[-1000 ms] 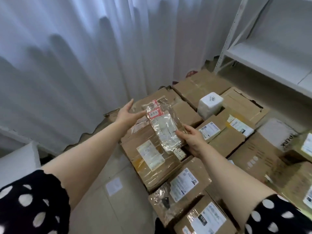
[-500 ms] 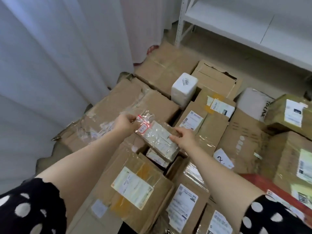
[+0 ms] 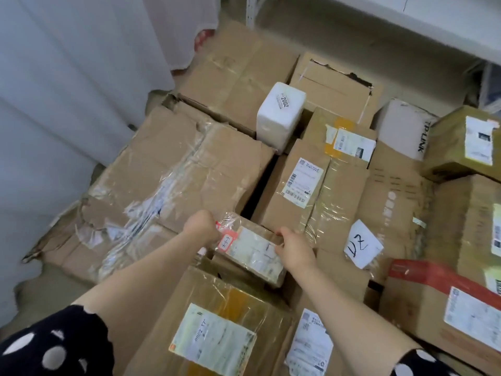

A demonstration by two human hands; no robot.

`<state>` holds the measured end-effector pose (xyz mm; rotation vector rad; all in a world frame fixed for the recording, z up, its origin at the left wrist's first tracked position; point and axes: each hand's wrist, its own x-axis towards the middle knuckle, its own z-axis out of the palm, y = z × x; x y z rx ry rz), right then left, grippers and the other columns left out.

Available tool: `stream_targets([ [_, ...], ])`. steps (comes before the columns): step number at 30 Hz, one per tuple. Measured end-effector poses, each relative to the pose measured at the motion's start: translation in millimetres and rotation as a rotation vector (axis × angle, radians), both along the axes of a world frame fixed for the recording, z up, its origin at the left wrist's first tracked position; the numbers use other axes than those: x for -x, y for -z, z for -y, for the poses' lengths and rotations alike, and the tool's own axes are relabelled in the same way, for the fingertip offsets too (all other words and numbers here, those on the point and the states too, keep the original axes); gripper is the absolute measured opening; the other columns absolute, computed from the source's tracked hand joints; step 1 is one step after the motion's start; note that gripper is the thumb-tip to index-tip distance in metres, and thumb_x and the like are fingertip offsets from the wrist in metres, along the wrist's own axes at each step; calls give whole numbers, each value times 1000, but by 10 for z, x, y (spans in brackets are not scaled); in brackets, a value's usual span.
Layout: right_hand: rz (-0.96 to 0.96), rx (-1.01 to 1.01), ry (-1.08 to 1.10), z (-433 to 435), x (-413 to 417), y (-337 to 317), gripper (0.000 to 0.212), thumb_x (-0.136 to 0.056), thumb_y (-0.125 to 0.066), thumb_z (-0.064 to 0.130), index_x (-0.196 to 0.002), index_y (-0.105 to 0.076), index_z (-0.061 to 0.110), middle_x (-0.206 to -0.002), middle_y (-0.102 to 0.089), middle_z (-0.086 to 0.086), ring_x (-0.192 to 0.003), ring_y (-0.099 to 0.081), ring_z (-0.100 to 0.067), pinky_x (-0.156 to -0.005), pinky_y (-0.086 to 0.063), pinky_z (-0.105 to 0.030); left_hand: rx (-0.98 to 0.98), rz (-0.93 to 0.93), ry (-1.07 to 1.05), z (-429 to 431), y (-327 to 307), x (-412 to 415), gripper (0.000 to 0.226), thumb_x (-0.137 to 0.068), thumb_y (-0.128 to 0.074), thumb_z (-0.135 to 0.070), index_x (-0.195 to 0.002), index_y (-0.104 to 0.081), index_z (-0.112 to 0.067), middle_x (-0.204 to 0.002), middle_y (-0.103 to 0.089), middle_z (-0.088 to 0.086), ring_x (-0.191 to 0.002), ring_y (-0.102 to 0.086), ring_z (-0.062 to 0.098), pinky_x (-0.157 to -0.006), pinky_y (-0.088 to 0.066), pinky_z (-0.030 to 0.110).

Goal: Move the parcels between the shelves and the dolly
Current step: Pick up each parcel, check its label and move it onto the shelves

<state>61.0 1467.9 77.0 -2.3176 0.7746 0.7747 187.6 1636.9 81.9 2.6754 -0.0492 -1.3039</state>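
The left hand point(image 3: 200, 226) and right hand point(image 3: 294, 246) are each gripping one end of the small plastic-wrapped parcel point(image 3: 252, 251). They are holding it level over the gap between the crushed carton point(image 3: 176, 169) at its ten o'clock and the labelled carton point(image 3: 298, 191) at one o'clock, probably so it is slotting in flat.

Soft, even light is cast over the scene, brightest on the pale curtain point(image 3: 54, 104) left of the white foam box point(image 3: 280, 115). Dark shadow is held in the gaps between cartons point(image 3: 311, 191) below that box. Glare is caught on clear tape point(image 3: 162, 185) to its lower left. Everything is slightly blurred, and lines far from the box are bowed.
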Motion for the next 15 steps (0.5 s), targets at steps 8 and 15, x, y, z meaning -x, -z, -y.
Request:
stream_targets([
  [8, -121, 49, -110, -32, 37, 114, 52, -91, -53, 14, -141, -39, 20, -136, -41, -10, -126, -40, -29, -98, -43, -33, 42, -108, 81, 135, 178, -28, 14, -77, -70, -17, -79, -59, -8, -67, -53, 1, -63, -55, 17, -48, -42, 23],
  [15, -97, 116, -51, -29, 43, 65, 52, -87, -66, 22, -133, -41, 17, -132, -41, -10, -127, -35, -27, -96, -43, -37, 37, -149, 131, 200, 220, -13, 38, -73, -79, -25, -98, -62, -2, -73, -57, 7, -95, -67, 29, -73, -53, 31],
])
